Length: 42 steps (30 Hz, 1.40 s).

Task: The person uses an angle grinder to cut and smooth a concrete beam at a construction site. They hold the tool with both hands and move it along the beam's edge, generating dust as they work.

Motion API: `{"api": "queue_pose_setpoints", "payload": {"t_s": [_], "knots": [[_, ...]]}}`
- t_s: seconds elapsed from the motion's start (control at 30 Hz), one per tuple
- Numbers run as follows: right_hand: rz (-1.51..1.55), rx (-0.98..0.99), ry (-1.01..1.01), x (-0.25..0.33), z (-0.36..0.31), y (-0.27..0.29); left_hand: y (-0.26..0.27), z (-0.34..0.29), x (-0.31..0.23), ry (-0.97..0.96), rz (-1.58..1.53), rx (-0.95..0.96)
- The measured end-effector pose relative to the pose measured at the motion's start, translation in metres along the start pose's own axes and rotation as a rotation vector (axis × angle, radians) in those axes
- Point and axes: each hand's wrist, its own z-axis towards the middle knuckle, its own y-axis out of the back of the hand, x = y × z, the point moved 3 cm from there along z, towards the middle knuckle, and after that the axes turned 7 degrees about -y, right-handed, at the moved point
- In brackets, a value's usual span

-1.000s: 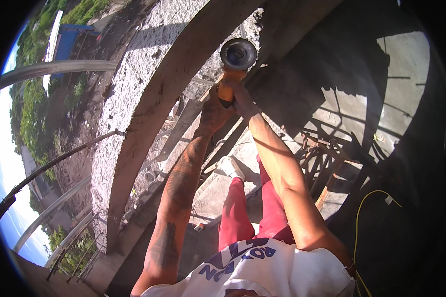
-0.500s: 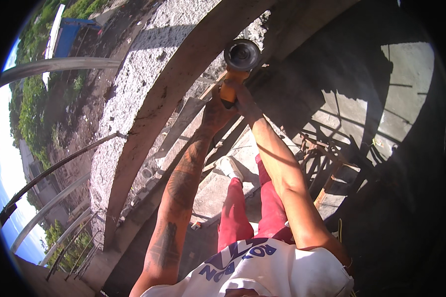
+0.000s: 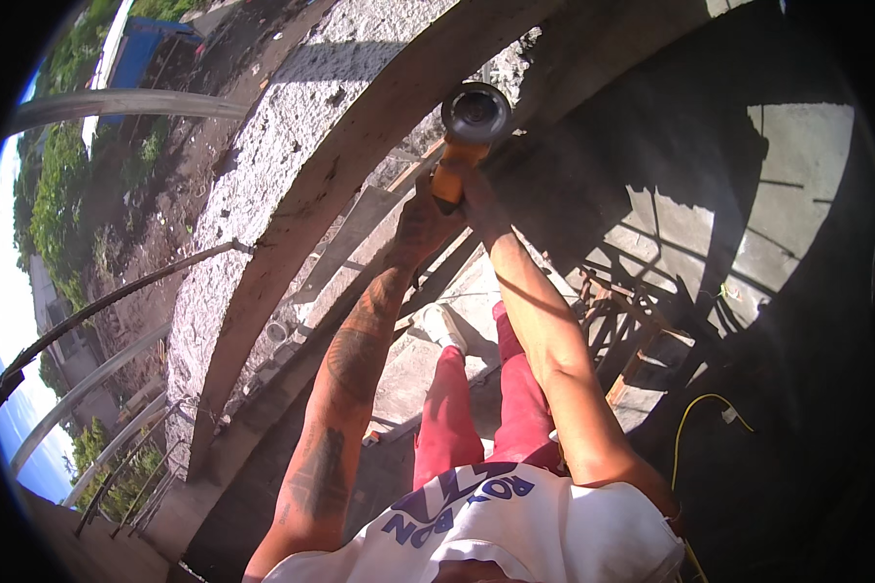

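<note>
Both my arms reach up and away from me to a yellow angle grinder [image 3: 457, 167]. My left hand [image 3: 424, 212] wraps round its body from the left. My right hand [image 3: 483, 199] closes on it from the right, its fingers partly in shadow. The grinder's round dark disc [image 3: 475, 113] faces me at the far end of the tool. It is beside the underside of a concrete beam [image 3: 331, 180]; whether the disc touches the concrete, I cannot tell.
Metal bars [image 3: 117, 301] stick out from the beam on the left, above a drop to dirt and trees. My feet stand on a pale slab [image 3: 408, 379]. A wooden frame [image 3: 642, 364] stands to the right, and a yellow cable [image 3: 682, 428] hangs at lower right.
My view has shifted slightly, so more of the yellow cable shows at lower right. Both hands keep their grip on the grinder, which stays close to the beam.
</note>
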Motion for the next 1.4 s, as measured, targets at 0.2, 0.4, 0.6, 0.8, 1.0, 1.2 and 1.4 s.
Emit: {"api": "queue_pose_setpoints", "payload": {"t_s": [0.2,0.4,0.6,0.8,1.0,1.2,1.4], "knots": [[-0.005,0.013,0.016,-0.012,-0.005,-0.007,0.009,-0.015,0.001,0.059,-0.016,0.031],[-0.004,0.023,0.0,-0.033,-0.007,-0.008,0.012,-0.032,0.012,0.074,-0.028,0.025],[-0.063,0.022,-0.047,-0.053,-0.011,-0.011,0.01,-0.051,0.03,0.05,-0.039,-0.021],[-0.052,0.024,-0.075,-0.07,-0.018,-0.016,0.012,-0.068,0.04,0.049,-0.069,-0.044],[-0.08,0.025,-0.089,-0.083,-0.025,-0.022,0.014,-0.082,0.049,0.042,-0.082,-0.086],[-0.113,0.026,-0.033,-0.096,-0.032,-0.028,0.013,-0.095,0.061,0.071,-0.053,-0.101],[-0.122,0.047,-0.078,-0.109,-0.037,-0.036,0.02,-0.109,0.07,0.109,-0.059,-0.079]]}}
